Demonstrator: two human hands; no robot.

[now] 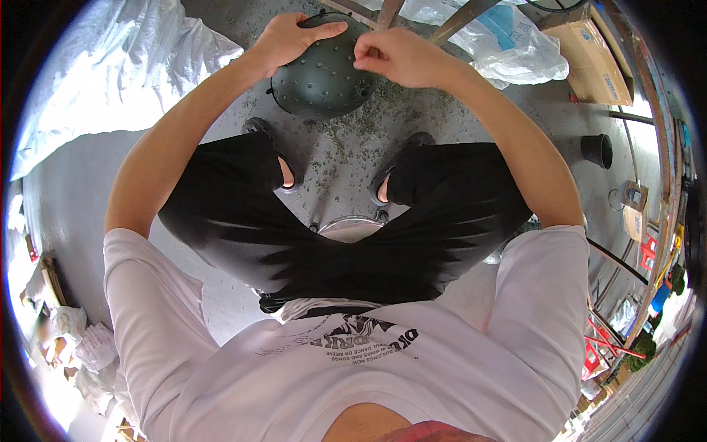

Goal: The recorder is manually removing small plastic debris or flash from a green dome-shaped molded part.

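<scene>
In front of my feet is a dark green, rounded dome (317, 85) dotted with small bumps or holes, with a few little tabs along its rim. My left hand (291, 37) grips its far left side, the thumb laid across the top and the other fingers partly hidden. At the dome's right side, my right hand (401, 59) is closed, its fingers curled toward the thumb near the surface. Anything pinched there is too small to make out.
Small green bits (331, 155) litter the grey floor below the dome. White sheeting (125, 66) lies at the left. Wooden legs (464, 18), a clear plastic bag (508, 51) and a cardboard box (593, 59) stand at the far right, with a black bucket (596, 151) nearer.
</scene>
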